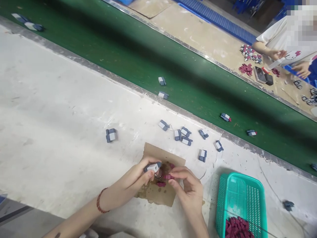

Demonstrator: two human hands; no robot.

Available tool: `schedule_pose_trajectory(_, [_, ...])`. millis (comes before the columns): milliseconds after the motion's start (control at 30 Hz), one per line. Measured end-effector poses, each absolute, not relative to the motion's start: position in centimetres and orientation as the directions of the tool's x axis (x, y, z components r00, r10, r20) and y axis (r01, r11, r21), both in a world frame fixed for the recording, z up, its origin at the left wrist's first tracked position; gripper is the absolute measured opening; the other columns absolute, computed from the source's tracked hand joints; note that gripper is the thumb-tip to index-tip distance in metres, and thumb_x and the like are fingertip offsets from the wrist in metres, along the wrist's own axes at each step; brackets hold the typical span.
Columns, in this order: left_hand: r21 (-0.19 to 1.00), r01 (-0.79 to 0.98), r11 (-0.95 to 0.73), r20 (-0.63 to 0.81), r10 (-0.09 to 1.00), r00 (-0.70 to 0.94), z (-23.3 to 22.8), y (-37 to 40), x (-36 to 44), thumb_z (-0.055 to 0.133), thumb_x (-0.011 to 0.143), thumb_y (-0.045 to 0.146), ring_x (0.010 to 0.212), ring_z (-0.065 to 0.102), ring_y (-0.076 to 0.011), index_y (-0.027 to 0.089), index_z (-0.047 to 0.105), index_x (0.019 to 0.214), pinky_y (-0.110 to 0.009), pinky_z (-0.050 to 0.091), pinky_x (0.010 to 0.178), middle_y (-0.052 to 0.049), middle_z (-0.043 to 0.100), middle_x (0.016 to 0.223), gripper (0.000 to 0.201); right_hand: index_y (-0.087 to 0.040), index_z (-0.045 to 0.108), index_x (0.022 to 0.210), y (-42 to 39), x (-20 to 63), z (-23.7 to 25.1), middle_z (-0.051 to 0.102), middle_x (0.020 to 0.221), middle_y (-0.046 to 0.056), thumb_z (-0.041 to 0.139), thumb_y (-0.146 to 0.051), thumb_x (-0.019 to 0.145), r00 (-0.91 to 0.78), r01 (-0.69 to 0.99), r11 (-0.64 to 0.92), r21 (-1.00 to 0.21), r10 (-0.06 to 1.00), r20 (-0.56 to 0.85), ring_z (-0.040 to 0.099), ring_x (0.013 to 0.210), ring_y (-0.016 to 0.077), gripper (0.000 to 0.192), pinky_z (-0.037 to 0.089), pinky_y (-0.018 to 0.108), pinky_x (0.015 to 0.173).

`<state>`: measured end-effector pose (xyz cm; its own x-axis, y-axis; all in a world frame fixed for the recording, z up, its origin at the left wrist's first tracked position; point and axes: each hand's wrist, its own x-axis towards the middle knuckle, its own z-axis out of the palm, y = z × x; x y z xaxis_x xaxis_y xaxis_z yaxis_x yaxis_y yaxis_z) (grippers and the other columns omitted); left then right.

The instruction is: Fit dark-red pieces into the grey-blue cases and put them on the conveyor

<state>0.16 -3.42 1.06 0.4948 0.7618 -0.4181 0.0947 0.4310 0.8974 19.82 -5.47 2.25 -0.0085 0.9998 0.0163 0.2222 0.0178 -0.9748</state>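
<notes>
My left hand (141, 173) grips a small grey-and-white plastic part (153, 168) between thumb and fingers. Close by on the right, my right hand (188, 185) pinches a small dark-red piece (168, 177). The two held pieces are apart. Beneath both hands lies a stained sheet of brown cardboard (164, 153). On it rests another dark-red piece (160, 184), beside a small round object that the left hand partly hides. Several grey-and-white parts (177, 135) are scattered on the white table beyond the cardboard.
A green basket (240, 177) with dark-red pieces (239, 228) stands at the right. Past the table's metal edge runs a green conveyor belt (119, 59) carrying several parts (225, 116). Across it, another person's hands (277, 54) are over a bench (198, 36) with small parts.
</notes>
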Motion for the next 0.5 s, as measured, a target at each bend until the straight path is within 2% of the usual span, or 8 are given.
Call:
schedule_pose_trajectory(67, [0.905, 0.120, 0.408, -0.406, 0.744, 0.531, 1.3, -3.5, 0.3, 0.031, 0.098, 0.056, 0.065, 0.046, -0.0161, 0.020, 0.047, 0.117, -0.029, 0.040, 0.062, 0.000, 0.050, 0.075, 0.043, -0.023, 0.073, 0.084, -5.4, 19.9, 2.4, 0.074, 0.081, 0.005, 0.071, -0.029, 0.085, 0.040, 0.075, -0.019, -0.997, 0.999, -0.016, 0.070, 0.082, 0.0194, 0.006, 0.057, 0.031, 0.074])
schedule_pose_trajectory(167, [0.930, 0.135, 0.341, -0.356, 0.754, 0.552, 1.8, -3.3, 0.7, 0.028, 0.100, 0.051, 0.063, 0.043, -0.0152, 0.021, 0.052, 0.112, -0.027, 0.037, 0.058, 0.000, 0.049, 0.075, 0.040, -0.024, 0.075, 0.085, -5.4, 19.7, 2.5, 0.076, 0.081, 0.005, 0.073, -0.029, 0.083, 0.062, -0.001, -0.032, -0.999, 0.998, -0.032, 0.071, 0.082, 0.0203, 0.005, 0.058, 0.033, 0.075])
schedule_pose_trajectory(367, [0.952, 0.185, 0.245, -0.307, 0.741, 0.597, 2.8, -3.0, 1.2, 0.029, 0.101, 0.037, 0.060, 0.042, -0.0145, 0.021, 0.055, 0.106, -0.026, 0.036, 0.056, 0.001, 0.050, 0.075, 0.032, -0.026, 0.076, 0.085, -5.1, 19.3, 2.7, 0.077, 0.083, 0.004, 0.074, -0.029, 0.083, 0.062, 0.025, 0.008, -1.000, 0.998, 0.010, 0.071, 0.081, 0.0183, 0.005, 0.058, 0.032, 0.077])
schedule_pose_trajectory(500, [0.952, 0.237, 0.195, -0.303, 0.729, 0.613, 3.1, -2.8, 1.4, 0.028, 0.100, 0.034, 0.063, 0.046, -0.0152, 0.021, 0.054, 0.092, -0.026, 0.039, 0.058, 0.001, 0.050, 0.074, 0.030, -0.027, 0.077, 0.084, -5.0, 19.4, 3.0, 0.076, 0.085, 0.003, 0.073, -0.026, 0.083, 0.016, 0.104, -0.002, -0.995, 1.000, 0.000, 0.071, 0.080, 0.0170, 0.004, 0.057, 0.030, 0.079])
